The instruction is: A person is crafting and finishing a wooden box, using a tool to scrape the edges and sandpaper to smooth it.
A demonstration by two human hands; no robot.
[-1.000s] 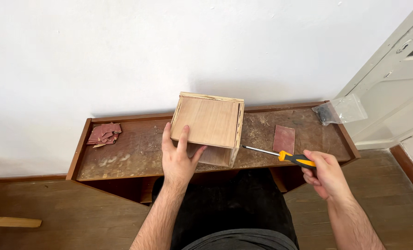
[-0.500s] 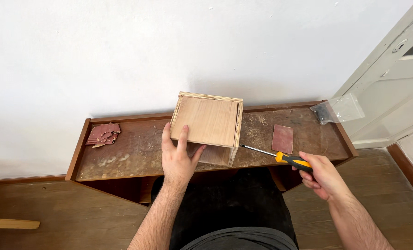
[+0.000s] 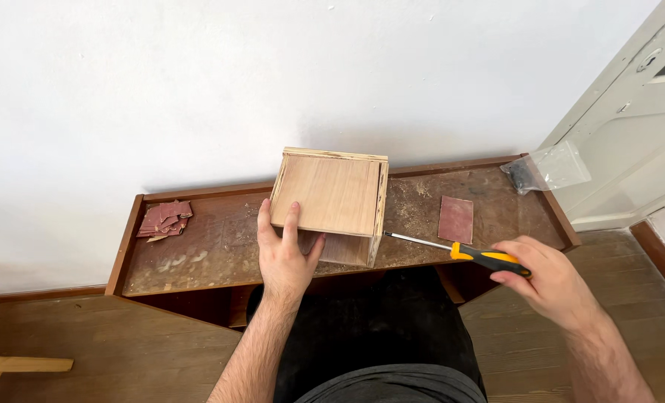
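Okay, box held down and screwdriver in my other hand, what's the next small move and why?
Probably steady the screwdriver and press its tip squarely into the box's right side. The right hand grips only the handle's far end, and the shaft tip sits at the wooden box edge, while the left hand pins the box down.

Sandpaper pile (image 3: 164, 219), single sandpaper sheet (image 3: 456, 219), plastic bag (image 3: 547, 167), white door (image 3: 631, 142)

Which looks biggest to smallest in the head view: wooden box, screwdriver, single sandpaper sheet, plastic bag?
1. wooden box
2. screwdriver, longest after it but thin
3. plastic bag
4. single sandpaper sheet

The bag and the sheet look close; the ranking there is unsure.
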